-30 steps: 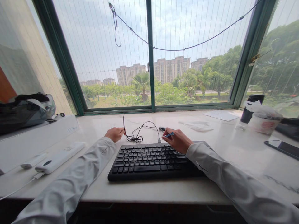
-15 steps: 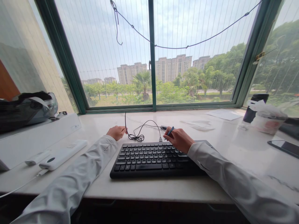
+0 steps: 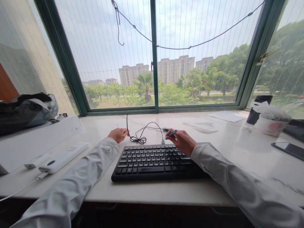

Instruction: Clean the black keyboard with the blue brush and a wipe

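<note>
A black keyboard (image 3: 152, 160) lies flat near the table's front edge. Behind it, my left hand (image 3: 118, 135) is closed, its fingertips pinched on the black cable (image 3: 138, 139). One length of the cable stands up past those fingers, and the rest lies in a small coil with a loop reaching right to a USB plug (image 3: 163, 142). Over the keyboard's back right edge, my right hand (image 3: 182, 140) is closed around a slim blue pen-like stick (image 3: 172, 133). Its tip points left, close to the plug; the fingers hide part of it.
White power banks (image 3: 64, 158) and a long white box (image 3: 40, 141) with a dark bag (image 3: 26, 109) are on the left. A clear plastic sheet (image 3: 201, 127), paper (image 3: 227, 116), a bagged cup (image 3: 272, 123), a black bottle (image 3: 259, 109) and a phone (image 3: 288, 149) sit right.
The blue stick in my right hand has tilted to lie flatter, its tip shifting slightly left. My left hand stays on the cable.
</note>
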